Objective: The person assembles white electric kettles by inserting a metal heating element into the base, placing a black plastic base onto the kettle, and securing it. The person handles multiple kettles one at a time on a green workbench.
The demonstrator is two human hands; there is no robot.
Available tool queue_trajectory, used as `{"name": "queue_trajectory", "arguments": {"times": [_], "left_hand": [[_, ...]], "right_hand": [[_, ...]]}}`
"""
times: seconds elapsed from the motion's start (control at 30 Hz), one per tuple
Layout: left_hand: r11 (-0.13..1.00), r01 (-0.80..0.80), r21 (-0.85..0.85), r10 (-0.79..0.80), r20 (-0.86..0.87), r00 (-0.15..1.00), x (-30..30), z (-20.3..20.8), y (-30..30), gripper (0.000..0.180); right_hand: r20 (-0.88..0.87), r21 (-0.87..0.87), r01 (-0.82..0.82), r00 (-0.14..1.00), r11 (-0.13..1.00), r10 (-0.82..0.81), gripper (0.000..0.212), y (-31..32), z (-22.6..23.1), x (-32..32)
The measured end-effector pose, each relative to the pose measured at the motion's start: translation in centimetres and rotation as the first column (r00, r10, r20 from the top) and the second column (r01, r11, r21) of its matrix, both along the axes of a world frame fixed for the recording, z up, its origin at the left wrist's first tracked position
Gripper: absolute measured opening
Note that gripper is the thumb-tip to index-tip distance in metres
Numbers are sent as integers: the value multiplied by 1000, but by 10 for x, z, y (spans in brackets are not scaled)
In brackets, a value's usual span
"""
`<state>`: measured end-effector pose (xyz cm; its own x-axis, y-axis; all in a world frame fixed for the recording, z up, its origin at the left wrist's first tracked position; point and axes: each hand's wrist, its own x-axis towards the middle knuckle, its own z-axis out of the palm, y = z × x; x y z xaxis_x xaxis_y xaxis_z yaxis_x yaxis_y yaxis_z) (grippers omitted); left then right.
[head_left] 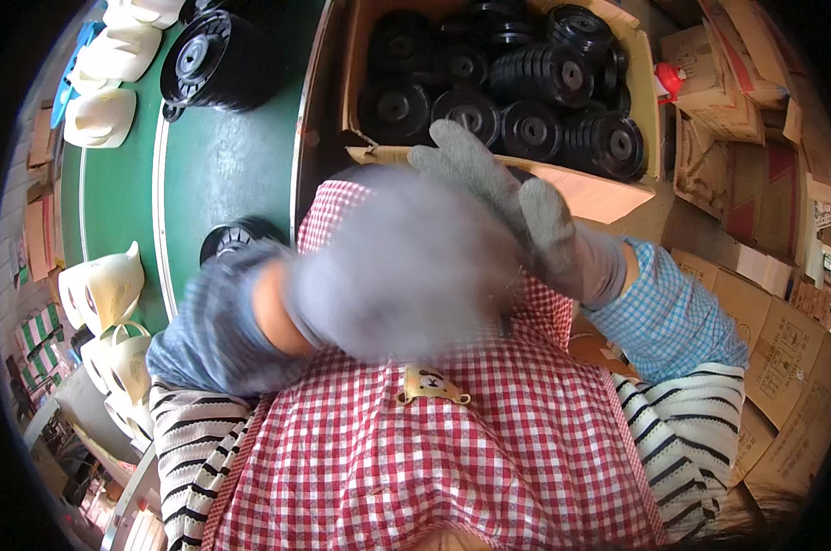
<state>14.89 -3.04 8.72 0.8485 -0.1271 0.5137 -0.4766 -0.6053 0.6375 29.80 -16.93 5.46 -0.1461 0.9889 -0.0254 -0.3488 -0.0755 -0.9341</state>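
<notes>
My left hand (406,266), in a grey glove, is smeared by motion in front of the checked apron. Its fingers cannot be made out, nor whether it holds anything. Partly behind it, my right hand (526,211) wears a grey glove too. Its fingers are stretched out and the thumb stands apart, with nothing seen in its grasp. Those fingertips are nearest to the front edge of a cardboard box (599,188), which holds several stacks of black round plastic parts (530,129).
On the green table (117,193) at left stand a large stack of black round parts (200,60) and a smaller black stack (236,237). Cream plastic pieces (103,118) line its far left, with more cream pieces (103,285) nearer. Cardboard cartons (755,193) fill the right side.
</notes>
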Motion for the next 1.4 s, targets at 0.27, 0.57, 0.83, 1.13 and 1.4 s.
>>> {"name": "queue_trajectory", "arguments": {"times": [0.27,0.57,0.83,1.13,1.4], "left_hand": [[982,115,-147,-115,10,993,2,-25,-45,26],[483,426,-765,-365,266,892,-12,-75,22,35],[138,155,-978,-279,112,954,-9,-80,42,30],[552,73,831,28,-106,994,-149,-80,1,42],[918,-293,269,388,-450,804,-169,-17,45,35]], "right_hand": [[582,368,-22,785,930,-212,65,58,-56,44],[877,309,137,343,941,-338,56,-1,-41,33],[794,28,257,581,966,-178,92,-16,-26,40],[349,-517,715,678,470,-647,40,-29,-72,35],[465,-360,733,678,578,-570,47,-62,-82,17]]}}
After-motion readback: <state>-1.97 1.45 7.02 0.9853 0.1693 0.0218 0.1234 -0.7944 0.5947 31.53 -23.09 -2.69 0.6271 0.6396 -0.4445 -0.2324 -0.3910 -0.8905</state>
